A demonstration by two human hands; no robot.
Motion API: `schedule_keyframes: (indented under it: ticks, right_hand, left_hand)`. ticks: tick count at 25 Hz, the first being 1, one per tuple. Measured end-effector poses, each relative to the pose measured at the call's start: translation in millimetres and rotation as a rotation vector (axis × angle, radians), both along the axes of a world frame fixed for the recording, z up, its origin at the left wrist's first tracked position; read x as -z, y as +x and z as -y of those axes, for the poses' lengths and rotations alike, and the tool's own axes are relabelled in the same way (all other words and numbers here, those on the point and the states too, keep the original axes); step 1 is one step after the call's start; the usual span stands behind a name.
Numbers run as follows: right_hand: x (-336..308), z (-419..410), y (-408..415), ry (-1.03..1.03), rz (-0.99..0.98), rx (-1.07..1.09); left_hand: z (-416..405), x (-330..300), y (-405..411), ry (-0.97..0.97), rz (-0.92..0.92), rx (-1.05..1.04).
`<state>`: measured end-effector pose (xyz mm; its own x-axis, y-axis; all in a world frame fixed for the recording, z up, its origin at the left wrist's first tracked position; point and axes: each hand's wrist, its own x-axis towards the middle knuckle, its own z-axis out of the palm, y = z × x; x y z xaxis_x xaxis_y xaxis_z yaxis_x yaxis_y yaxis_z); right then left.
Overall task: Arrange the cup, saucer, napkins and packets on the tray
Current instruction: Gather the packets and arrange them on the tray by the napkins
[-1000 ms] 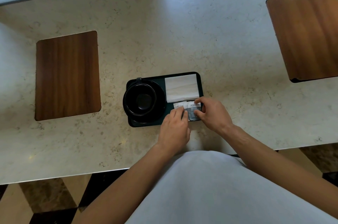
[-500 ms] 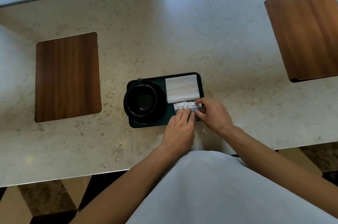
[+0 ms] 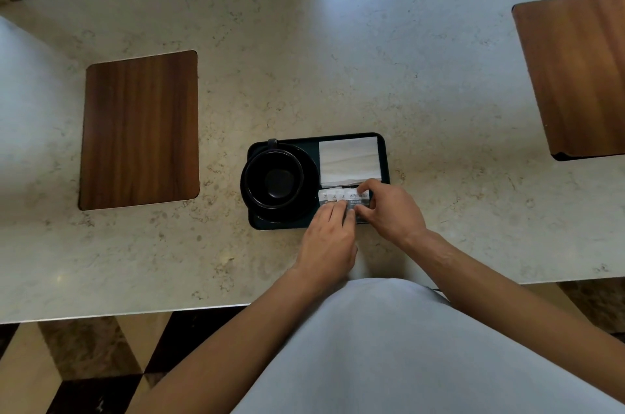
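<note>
Pale marble forms the surface, on which a dark tray is set near the front edge. On the left part of the tray a black cup is seated upright on a black saucer, its handle turned away from the person. A white napkin is laid flat in the far right corner of the tray. Just in front of the napkin, a fanned row of white packets is spread along the tray. The near edge of the packets is pressed by the straight fingertips of the left hand. The right end of the row is pinched by the right hand, thumb and fingers curled around it. Two wooden boards are seen well apart from the tray, one on each side
</note>
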<state>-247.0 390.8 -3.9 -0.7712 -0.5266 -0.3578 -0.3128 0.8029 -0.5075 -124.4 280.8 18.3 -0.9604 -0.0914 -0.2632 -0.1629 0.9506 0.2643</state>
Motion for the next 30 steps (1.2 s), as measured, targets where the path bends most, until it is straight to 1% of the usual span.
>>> schedule_keyframes:
  ticks: [13, 22, 30]
  right_hand:
    - [1.1, -0.6, 4.5, -0.029, 0.007, 0.005]
    - [0.7, -1.4, 3.1, -0.024, 0.008, -0.007]
    - [-2.0, -0.8, 4.5, -0.042, 0.024, -0.01]
  left_hand:
    - [13.6, -3.6, 1.8, 0.138, 0.007, 0.026]
    - [21.0, -0.1, 5.3, 0.168, -0.066, 0.038]
    - [23.8, -0.2, 6.7, 0.219, -0.069, 0.022]
